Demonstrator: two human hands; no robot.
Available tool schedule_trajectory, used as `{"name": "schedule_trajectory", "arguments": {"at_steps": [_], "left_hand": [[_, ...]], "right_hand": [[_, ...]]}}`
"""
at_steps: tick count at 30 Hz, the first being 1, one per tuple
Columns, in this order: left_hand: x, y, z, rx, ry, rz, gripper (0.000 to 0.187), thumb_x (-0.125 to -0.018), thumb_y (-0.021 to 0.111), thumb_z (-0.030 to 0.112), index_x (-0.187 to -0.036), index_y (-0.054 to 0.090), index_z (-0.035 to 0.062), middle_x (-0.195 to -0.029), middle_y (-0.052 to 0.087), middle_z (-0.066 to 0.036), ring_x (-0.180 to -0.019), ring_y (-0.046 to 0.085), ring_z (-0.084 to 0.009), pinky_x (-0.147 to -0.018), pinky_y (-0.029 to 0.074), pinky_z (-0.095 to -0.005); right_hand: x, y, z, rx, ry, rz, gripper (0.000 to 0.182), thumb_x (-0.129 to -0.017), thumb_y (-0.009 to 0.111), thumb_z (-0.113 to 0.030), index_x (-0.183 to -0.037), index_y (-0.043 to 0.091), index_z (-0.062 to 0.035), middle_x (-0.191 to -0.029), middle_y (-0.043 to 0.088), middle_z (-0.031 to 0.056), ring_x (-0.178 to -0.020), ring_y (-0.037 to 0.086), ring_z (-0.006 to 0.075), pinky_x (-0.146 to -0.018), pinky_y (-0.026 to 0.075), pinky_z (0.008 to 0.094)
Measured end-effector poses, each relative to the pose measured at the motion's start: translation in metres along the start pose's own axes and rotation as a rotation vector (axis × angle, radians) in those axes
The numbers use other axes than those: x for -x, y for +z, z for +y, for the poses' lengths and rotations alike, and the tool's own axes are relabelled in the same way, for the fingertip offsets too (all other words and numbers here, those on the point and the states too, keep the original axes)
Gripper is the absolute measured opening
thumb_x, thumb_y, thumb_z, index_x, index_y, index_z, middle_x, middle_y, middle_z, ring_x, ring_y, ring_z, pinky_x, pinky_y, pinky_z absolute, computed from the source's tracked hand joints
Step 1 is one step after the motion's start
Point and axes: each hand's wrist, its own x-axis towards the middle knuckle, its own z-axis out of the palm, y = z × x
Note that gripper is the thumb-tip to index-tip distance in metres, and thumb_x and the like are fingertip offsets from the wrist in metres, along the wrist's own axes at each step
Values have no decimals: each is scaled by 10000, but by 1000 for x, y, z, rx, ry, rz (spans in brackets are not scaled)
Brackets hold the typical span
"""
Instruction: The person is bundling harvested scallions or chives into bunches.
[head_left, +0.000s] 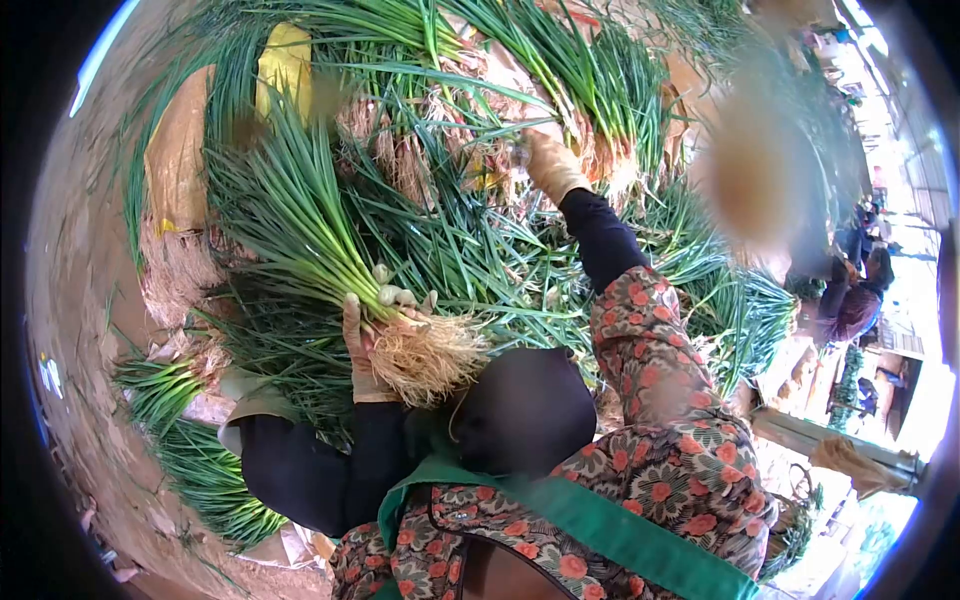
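A bunch of green onions [345,245] lies in my gloved left hand [375,345], whose fingers wrap round the stems just above the pale, stringy roots [425,355]. The leaves of this bunch point up and to the left. My gloved right hand [550,162] reaches forward over the heap of green onions [460,235], near roots and loose leaves. Its fingers are bent together at a small shiny thing that I cannot make out. More bunches with reddish roots [610,150] lie just beyond this hand.
A yellow sack [284,70] and a tan sack [178,150] lie among onions at the upper left. Further bunches [205,480] rest on the ground at the lower left. A person [855,295] sits at the far right, beyond a metal bar [840,448].
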Motion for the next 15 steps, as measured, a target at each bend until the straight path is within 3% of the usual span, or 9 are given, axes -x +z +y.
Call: {"name": "schedule_trajectory", "arguments": {"at_steps": [2,4,6,8,9,10,12,14,15], "left_hand": [[-2,2,0,-22,4,45,398,-884,553,363,-1138,482,65,-844,573,-9,-858,569,-166,-1002,330,-476],[-3,2,1,-33,-6,56,345,-878,565,348,-1073,491,73,-793,574,-3,-847,594,-175,-1014,335,-452],[-3,-8,2,-56,-28,36,350,-871,577,345,-1077,495,75,-794,577,-6,-823,598,-171,-1000,360,-421],[-3,-2,-3,-93,-13,158,346,-867,583,346,-1071,507,77,-789,577,-4,-741,586,-168,-944,411,-370],[-4,-1,-4,-113,-5,187,343,-867,582,347,-1069,510,78,-792,578,-5,-731,582,-167,-934,417,-366],[-3,1,-6,-133,6,220,341,-868,581,347,-1067,512,80,-794,578,-5,-721,578,-167,-923,424,-362],[-7,-2,-6,-218,38,199,391,-868,566,384,-1065,507,51,-754,580,-25,-700,575,-185,-838,435,-369],[-12,-18,-2,-315,54,102,424,-867,558,406,-1060,504,32,-729,579,-35,-689,573,-196,-790,435,-377],[-12,-18,-3,-321,77,151,469,-867,547,424,-1073,499,6,-702,576,-49,-672,567,-214,-740,424,-380]], "right_hand": [[15,6,-6,41,58,-65,269,-865,498,-231,-1089,568,-101,-933,623,194,-827,617,344,-740,479,449],[33,-21,-33,-270,69,-130,342,-885,515,-378,-1082,612,-116,-873,645,176,-827,626,325,-742,489,400],[42,-23,-29,-199,54,-82,342,-886,525,-381,-1030,617,-84,-860,647,173,-808,626,316,-736,492,364],[13,28,35,-525,134,215,303,-903,511,-323,-990,614,-51,-877,655,154,-804,629,293,-710,496,346],[4,15,46,-317,150,373,186,-838,551,-210,-916,638,-65,-814,648,171,-774,629,334,-679,495,386],[5,-5,45,-316,265,325,193,-848,500,-201,-900,640,-79,-799,649,169,-787,636,329,-685,501,392],[-24,79,144,1007,-234,-196,251,-902,428,-188,-1002,636,-89,-912,661,97,-866,628,254,-997,312,532],[-28,58,108,390,106,-202,330,-913,371,-245,-1024,642,-94,-891,658,178,-886,633,336,-873,452,453],[-29,61,100,267,200,-58,329,-929,358,-237,-1072,616,-91,-930,656,157,-873,638,305,-891,444,413]]}}
